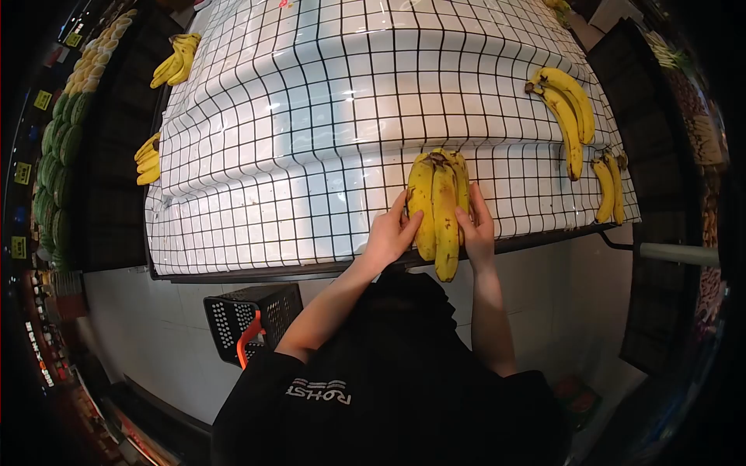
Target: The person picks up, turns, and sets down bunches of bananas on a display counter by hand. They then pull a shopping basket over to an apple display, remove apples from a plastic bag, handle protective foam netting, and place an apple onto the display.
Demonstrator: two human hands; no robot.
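A bunch of yellow bananas (pixel 444 210) with brown specks is between my two hands at the front edge of the display table. Its stem end points away from me and its tips hang toward the edge. My left hand (pixel 395 233) grips the bunch from the left, thumb on top. On the other side, my right hand (pixel 477 225) holds it with the thumb over the outer banana. Some of the fingers are hidden behind the fruit. I cannot tell whether the bunch rests on the cloth or is slightly raised.
A white cloth with black grid lines (pixel 249 155) covers the stepped table. More bananas (pixel 573 109) lie at the right, with a smaller pair (pixel 608 190) near the corner. Bunches (pixel 177 60) hang over the left edge. A black basket (pixel 252 322) with an orange handle stands on the floor.
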